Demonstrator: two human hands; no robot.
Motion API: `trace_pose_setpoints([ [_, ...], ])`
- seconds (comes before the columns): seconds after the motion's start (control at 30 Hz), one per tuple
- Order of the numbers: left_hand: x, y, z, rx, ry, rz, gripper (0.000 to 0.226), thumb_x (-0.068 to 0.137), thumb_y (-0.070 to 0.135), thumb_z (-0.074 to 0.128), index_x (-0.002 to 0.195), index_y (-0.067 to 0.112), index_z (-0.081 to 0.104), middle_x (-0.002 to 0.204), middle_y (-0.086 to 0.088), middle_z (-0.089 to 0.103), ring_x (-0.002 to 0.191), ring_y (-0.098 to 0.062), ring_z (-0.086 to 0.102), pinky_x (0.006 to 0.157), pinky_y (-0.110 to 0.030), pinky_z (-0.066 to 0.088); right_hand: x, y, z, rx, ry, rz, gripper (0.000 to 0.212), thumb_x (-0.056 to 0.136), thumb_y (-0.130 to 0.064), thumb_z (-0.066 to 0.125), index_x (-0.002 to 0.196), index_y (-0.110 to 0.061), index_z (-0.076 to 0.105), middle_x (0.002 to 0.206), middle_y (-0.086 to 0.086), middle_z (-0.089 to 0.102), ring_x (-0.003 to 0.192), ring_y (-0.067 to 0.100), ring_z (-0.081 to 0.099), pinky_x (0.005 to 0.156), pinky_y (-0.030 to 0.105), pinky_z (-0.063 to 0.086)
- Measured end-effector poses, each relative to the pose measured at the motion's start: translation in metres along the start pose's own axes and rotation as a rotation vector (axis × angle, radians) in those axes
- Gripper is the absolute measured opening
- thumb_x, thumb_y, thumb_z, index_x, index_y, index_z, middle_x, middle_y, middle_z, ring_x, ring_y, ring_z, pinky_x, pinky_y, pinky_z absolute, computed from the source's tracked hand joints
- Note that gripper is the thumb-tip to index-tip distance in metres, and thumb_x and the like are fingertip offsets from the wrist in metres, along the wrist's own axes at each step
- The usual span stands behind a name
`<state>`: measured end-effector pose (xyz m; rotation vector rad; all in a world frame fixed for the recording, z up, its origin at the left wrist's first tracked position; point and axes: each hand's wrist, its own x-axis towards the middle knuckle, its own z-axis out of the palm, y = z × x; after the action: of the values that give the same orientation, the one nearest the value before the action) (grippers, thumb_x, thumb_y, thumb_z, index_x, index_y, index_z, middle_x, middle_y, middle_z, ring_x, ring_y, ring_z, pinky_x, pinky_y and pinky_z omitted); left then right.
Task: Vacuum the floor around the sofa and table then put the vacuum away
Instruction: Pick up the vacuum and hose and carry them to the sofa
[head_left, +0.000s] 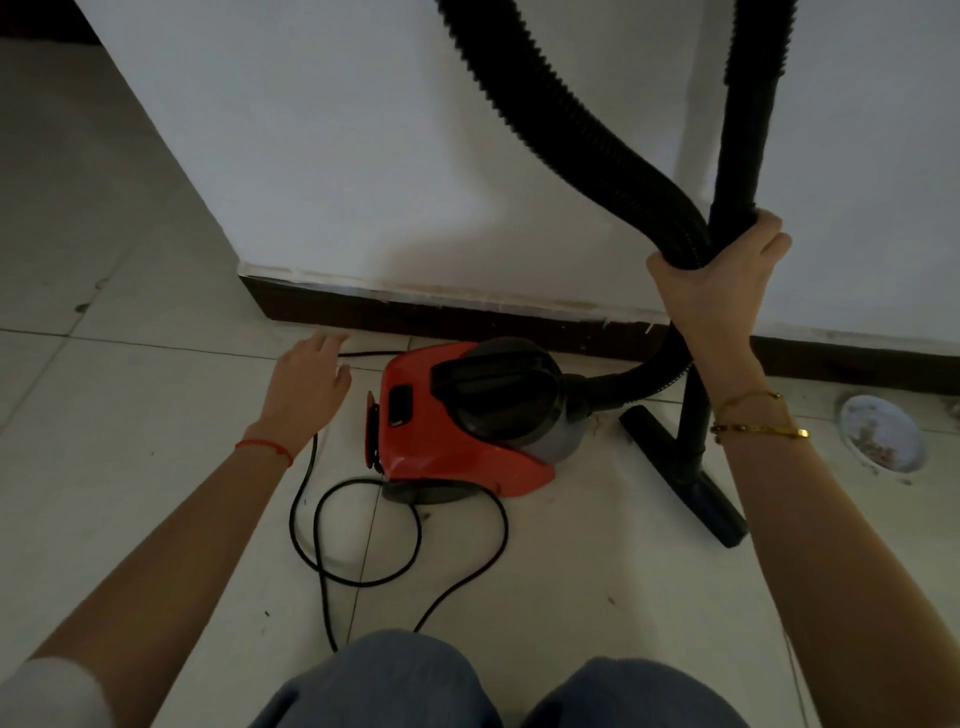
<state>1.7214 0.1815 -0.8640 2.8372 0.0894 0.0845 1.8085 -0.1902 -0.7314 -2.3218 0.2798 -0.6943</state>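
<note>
**Vacuum parked by the wall, hose gathered in one hand**

Where the white wall (363, 156) meets its dark skirting board (467, 317), the red vacuum (457, 415) sits on the pale tiled floor (130, 415), just beside the skirting; its long axis runs roughly along the wall, hose end toward the right, cord end toward the left; the black hose (571, 130) leaves its right end, loops up and runs out of the top of the view, so its far part is cut off.

The right hand (722, 275) is the working grip, fingers curled round the hose and the upright black wand (748, 104) together; the wand's foot, the floor nozzle (685, 467), rests on the tiles right of the vacuum body.

The left hand (306, 384) hovers with fingers relaxed and spread, holding nothing, just left of the vacuum; the black power cord (410, 540) lies in loose loops on the floor beneath it, its end hidden behind the knees.

The light is dim; no brand or writing can be read on the vacuum; a round floor drain (883, 434) shows at the right.
</note>
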Motion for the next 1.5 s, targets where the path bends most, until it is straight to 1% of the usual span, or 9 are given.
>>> trace_pose_setpoints([
  [0.2, 0.001, -0.032, 0.041, 0.118, -0.112, -0.172, 0.044, 0.089, 0.011, 0.057, 0.131, 0.0, 0.05, 0.126, -0.022, 0.053, 0.107, -0.038, 0.052, 0.083, -0.047, 0.045, -0.001, -0.001, 0.012, 0.028, 0.012, 0.017, 0.078, 0.065, -0.031, 0.07, 0.129, -0.003, 0.036, 0.126, 0.013, 0.045, 0.115, 0.023, 0.047, 0.094, 0.044, 0.049],
  [0.57, 0.002, -0.053, 0.097, -0.063, -0.261, -0.468, 0.053, 0.091, 0.004, 0.052, 0.141, 0.005, 0.036, 0.15, -0.016, 0.023, 0.109, -0.045, 0.052, 0.093, -0.05, 0.045, 0.001, 0.002, 0.022, 0.03, 0.033, 0.03, 0.076, 0.066, -0.028, 0.068, 0.13, -0.003, 0.036, 0.124, 0.013, 0.047, 0.114, 0.024, 0.048, 0.093, 0.047, 0.049],
  [0.7, -0.001, -0.049, 0.098, -0.205, -0.133, -0.429, 0.06, 0.082, -0.019, 0.047, 0.138, 0.001, 0.043, 0.141, -0.021, 0.032, 0.101, -0.044, 0.056, 0.089, -0.047, 0.048, 0.001, 0.004, 0.024, 0.016, 0.01, 0.037, 0.076, 0.067, -0.026, 0.069, 0.131, -0.004, 0.035, 0.125, 0.012, 0.046, 0.114, 0.023, 0.046, 0.093, 0.047, 0.048],
  [0.83, 0.0, -0.035, 0.084, -0.262, 0.063, -0.312, 0.068, 0.074, -0.025, 0.05, 0.135, 0.004, 0.046, 0.134, -0.017, 0.036, 0.097, -0.034, 0.058, 0.081, -0.041, 0.054, -0.001, 0.002, 0.024, 0.02, 0.001, 0.027, 0.075, 0.067, -0.026, 0.069, 0.13, -0.005, 0.035, 0.123, 0.011, 0.047, 0.113, 0.023, 0.047, 0.092, 0.046, 0.049],
  [1.03, 0.01, 0.009, 0.044, -0.417, 0.298, -0.154, 0.076, 0.075, -0.025, 0.045, 0.139, 0.015, 0.039, 0.15, -0.008, 0.022, 0.093, -0.013, 0.055, 0.067, -0.017, 0.048, -0.002, -0.001, 0.022, 0.027, 0.001, 0.032, 0.074, 0.067, -0.024, 0.071, 0.129, -0.004, 0.036, 0.122, 0.012, 0.048, 0.112, 0.023, 0.047, 0.092, 0.046, 0.05],
  [1.17, 0.024, 0.044, 0.024, -0.655, 0.371, -0.257, 0.068, 0.081, -0.018, 0.047, 0.141, 0.012, 0.036, 0.111, -0.004, 0.059, 0.086, -0.012, 0.061, 0.069, -0.002, 0.044, -0.002, 0.0, 0.02, 0.032, -0.01, 0.034, 0.075, 0.067, -0.024, 0.074, 0.13, -0.005, 0.036, 0.122, 0.011, 0.048, 0.112, 0.023, 0.048, 0.091, 0.045, 0.051],
  [1.3, 0.032, 0.08, 0.005, -0.747, 0.314, -0.358, 0.06, 0.082, -0.015, 0.048, 0.137, 0.009, 0.045, 0.091, -0.005, 0.064, 0.084, -0.01, 0.058, 0.074, -0.009, 0.044, -0.002, -0.001, 0.02, 0.025, -0.015, 0.043, 0.074, 0.067, -0.025, 0.074, 0.129, -0.006, 0.037, 0.122, 0.011, 0.048, 0.112, 0.024, 0.049, 0.092, 0.046, 0.05],
  [1.43, 0.041, 0.108, -0.011, -0.772, 0.22, -0.233, 0.047, 0.08, -0.013, 0.045, 0.113, 0.015, 0.065, 0.084, -0.001, 0.064, 0.073, -0.007, 0.057, 0.061, -0.007, 0.042, -0.002, -0.001, 0.019, 0.024, -0.015, 0.045, 0.074, 0.067, -0.026, 0.076, 0.128, -0.004, 0.038, 0.121, 0.012, 0.049, 0.112, 0.025, 0.049, 0.092, 0.047, 0.05],
  [1.5, 0.041, 0.125, -0.017, -0.814, 0.15, -0.144, 0.047, 0.078, -0.015, 0.041, 0.105, 0.018, 0.063, 0.083, 0.003, 0.063, 0.083, -0.011, 0.06, 0.072, -0.008, 0.045, -0.002, -0.001, 0.019, 0.023, -0.015, 0.049, 0.073, 0.067, -0.026, 0.075, 0.127, -0.005, 0.039, 0.12, 0.011, 0.049, 0.112, 0.025, 0.049, 0.092, 0.047, 0.05],
])
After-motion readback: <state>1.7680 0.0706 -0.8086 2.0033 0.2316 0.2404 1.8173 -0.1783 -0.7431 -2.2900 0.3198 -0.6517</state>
